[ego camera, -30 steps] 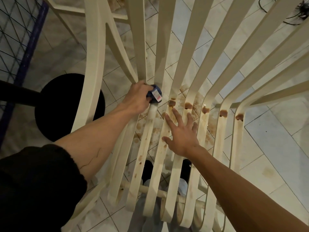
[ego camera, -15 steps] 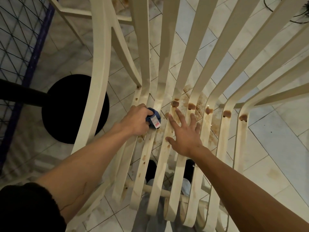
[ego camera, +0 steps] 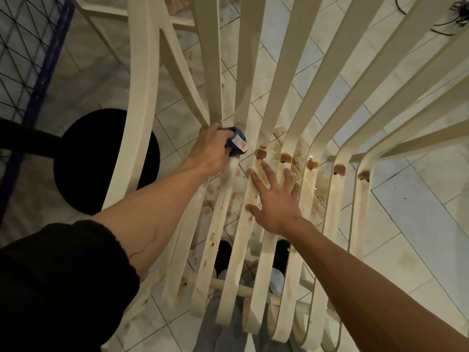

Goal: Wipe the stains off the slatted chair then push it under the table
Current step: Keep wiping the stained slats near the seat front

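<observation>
**Cloth at the bend of the stained chair**

At the far left stands a wire grid panel [ego camera: 22, 59] with a blue edge. Beside it a black round base [ego camera: 96, 161] lies on the pale tiled floor [ego camera: 406, 224]. The tiles under the chair carry brown spots.

The cream slatted chair [ego camera: 276, 72] fills the middle of the view, seen from above. The left hand [ego camera: 213, 151], coming out of a black sleeve [ego camera: 50, 288], has its fingers curled tight around a blue cloth [ego camera: 237, 143]. It presses the cloth on a left slat, at the bend where seat meets back. To the right, brown stains [ego camera: 261, 153] sit in a row at the same bend on five slats, with streaks running down the seat. The right hand [ego camera: 276, 199] lies flat on the middle seat slats, fingers straight and spread wide. Through the slats two black shoes [ego camera: 224, 250] are visible. At the top right, dark cables [ego camera: 451, 19] lie on the floor.

Half a second ago the cloth was lower on the seat slat; now it is up at the bend. The right hand keeps its place.
</observation>
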`<act>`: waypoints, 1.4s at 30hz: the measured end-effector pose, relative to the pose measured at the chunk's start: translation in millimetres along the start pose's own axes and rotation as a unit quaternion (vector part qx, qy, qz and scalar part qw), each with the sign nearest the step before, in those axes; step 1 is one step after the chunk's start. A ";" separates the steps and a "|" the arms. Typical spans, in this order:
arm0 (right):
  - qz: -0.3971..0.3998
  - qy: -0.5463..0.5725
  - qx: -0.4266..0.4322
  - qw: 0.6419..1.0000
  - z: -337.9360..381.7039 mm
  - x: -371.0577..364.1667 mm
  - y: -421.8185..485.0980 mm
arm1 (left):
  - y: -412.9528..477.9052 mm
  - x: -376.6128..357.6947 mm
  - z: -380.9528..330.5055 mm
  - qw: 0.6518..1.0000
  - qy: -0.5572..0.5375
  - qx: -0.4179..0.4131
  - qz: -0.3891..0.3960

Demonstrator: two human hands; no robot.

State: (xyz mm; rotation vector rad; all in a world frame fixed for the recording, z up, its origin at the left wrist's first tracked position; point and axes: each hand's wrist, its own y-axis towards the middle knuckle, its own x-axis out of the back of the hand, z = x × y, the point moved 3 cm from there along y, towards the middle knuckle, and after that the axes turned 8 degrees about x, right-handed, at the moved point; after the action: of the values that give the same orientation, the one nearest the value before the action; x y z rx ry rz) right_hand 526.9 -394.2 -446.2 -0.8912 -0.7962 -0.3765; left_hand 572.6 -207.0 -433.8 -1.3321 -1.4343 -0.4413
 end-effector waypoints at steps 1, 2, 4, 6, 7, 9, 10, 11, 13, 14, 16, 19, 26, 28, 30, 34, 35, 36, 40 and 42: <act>0.001 0.000 -0.002 1.000 -0.5 -0.1 0.0 | 1.5 -0.9 -0.9 1.000 0.003 0.002 0.005; 0.002 0.001 -0.002 1.000 -0.6 -0.4 -0.1 | 0.8 -2.0 -0.8 1.000 0.008 0.001 0.015; 0.002 0.002 0.000 1.000 -0.3 -0.9 -0.2 | -6.3 -2.5 3.1 0.999 0.022 -0.005 0.042; 0.003 0.001 -0.001 1.000 0.0 -0.7 -0.5 | -16.9 -1.7 8.9 0.997 0.032 -0.001 0.071; 0.004 0.001 -0.002 1.000 0.0 -0.7 -0.8 | -23.5 -1.9 11.7 0.996 0.038 0.001 0.081; 0.005 -0.002 -0.002 1.000 0.5 -0.3 -1.0 | -39.6 -2.4 15.3 0.994 0.048 -0.003 0.095; 0.005 -0.003 -0.002 1.000 1.1 0.1 -0.9 | -47.2 -3.1 17.5 0.994 0.049 -0.004 0.100; 0.004 -0.005 -0.001 1.000 1.7 0.4 -0.7 | -53.3 -4.1 20.6 0.993 0.048 -0.004 0.105; 0.004 -0.007 -0.004 1.000 2.3 1.0 -0.2 | -61.3 -6.7 26.7 0.992 0.050 0.000 0.116; 0.005 -0.007 -0.005 1.000 2.4 1.2 0.1 | -63.6 -7.7 28.7 0.991 0.050 0.000 0.122; 0.002 -0.009 -0.003 1.000 2.1 -0.2 -0.5 | -64.8 -8.3 30.2 0.992 0.042 -0.001 0.120; -0.014 -0.012 0.022 1.000 -0.8 -3.6 -4.4 | -61.5 -10.5 30.8 0.997 -0.009 0.021 0.074; -0.015 -0.031 0.067 0.997 -13.5 -8.5 -14.5 | -70.3 -23.0 36.3 0.998 -0.005 0.011 0.057; -0.016 -0.023 0.067 0.997 -14.5 -7.9 -14.7 | -79.0 -24.5 40.1 0.997 0.005 -0.006 0.074; -0.015 -0.022 0.065 0.998 -13.9 -8.1 -14.5 | -88.2 -25.2 44.7 0.995 0.020 -0.009 0.099; -0.007 -0.022 0.056 0.998 -12.7 -9.9 -14.3 | -90.8 -23.3 48.3 0.992 0.040 -0.014 0.116; -0.006 -0.026 0.057 0.998 -12.4 -10.4 -14.3 | -88.0 -21.9 46.8 0.994 0.032 -0.016 0.108; -0.007 -0.031 0.059 0.998 -12.1 -10.2 -14.0 | -84.0 -20.6 44.8 0.995 0.021 -0.017 0.093; -0.002 -0.049 0.058 0.997 -9.0 -10.2 -13.5 | -70.5 -18.8 34.3 0.999 -0.003 0.015 0.050; 0.003 -0.047 0.053 0.997 -7.8 -10.4 -13.8 | -71.7 -20.6 31.3 0.998 0.002 0.023 0.054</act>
State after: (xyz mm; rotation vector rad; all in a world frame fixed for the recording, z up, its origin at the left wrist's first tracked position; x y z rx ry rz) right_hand 515.4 -408.9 -449.4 -0.8164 -0.8914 -0.2853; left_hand 491.9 -212.7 -435.3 -1.3631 -1.3529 -0.3369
